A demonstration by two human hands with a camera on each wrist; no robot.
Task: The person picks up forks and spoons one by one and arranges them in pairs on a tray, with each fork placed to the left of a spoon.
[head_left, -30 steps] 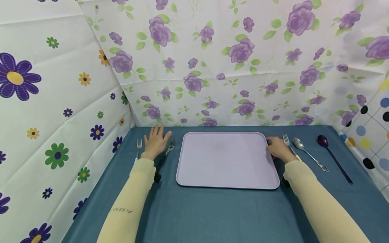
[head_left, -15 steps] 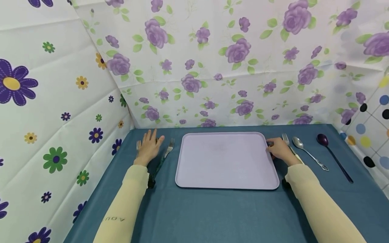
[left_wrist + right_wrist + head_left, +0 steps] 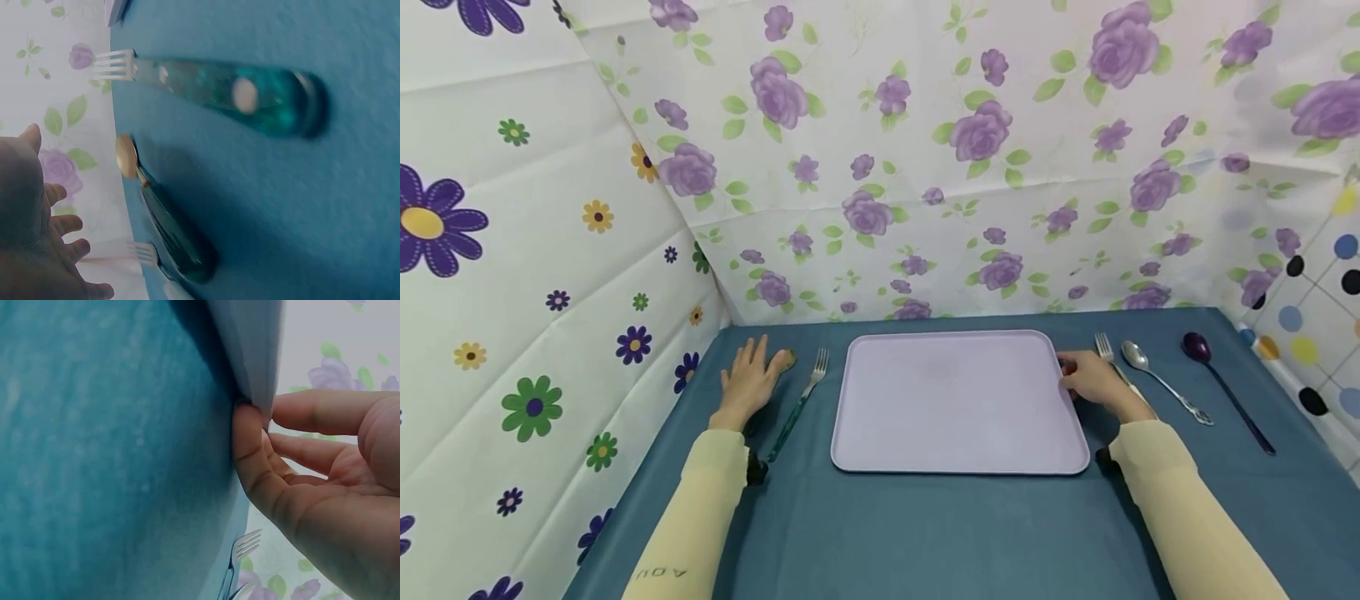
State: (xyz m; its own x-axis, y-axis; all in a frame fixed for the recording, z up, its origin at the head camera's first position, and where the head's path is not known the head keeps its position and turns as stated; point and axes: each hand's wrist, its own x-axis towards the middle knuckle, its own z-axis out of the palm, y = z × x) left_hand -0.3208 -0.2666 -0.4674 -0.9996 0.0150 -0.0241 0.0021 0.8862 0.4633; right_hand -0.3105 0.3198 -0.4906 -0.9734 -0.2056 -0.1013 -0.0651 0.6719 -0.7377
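A pale lilac rectangular tray (image 3: 962, 404) lies on the blue cloth. My right hand (image 3: 1093, 383) pinches its right edge; the right wrist view shows the thumb (image 3: 250, 434) under the rim and fingers on the other side. My left hand (image 3: 747, 387) is spread, fingers extended, over the cutlery left of the tray, gripping nothing. Beside it lies a fork with a teal handle (image 3: 797, 408). A gold spoon with a dark green handle (image 3: 178, 237) is partly hidden under the left hand in the head view. Another fork (image 3: 145, 253) shows low in the left wrist view.
Right of the tray lie a fork (image 3: 1103, 346), partly behind the right hand, a silver spoon (image 3: 1161, 379) and a dark purple spoon (image 3: 1228, 396). Flowered sheets (image 3: 910, 183) stand along the back and left; a dotted sheet (image 3: 1311, 342) borders the right.
My left hand has moved left and nearer to me, uncovering the teal-handled fork and now covering the leftmost fork. My right hand stays at the tray's right edge.
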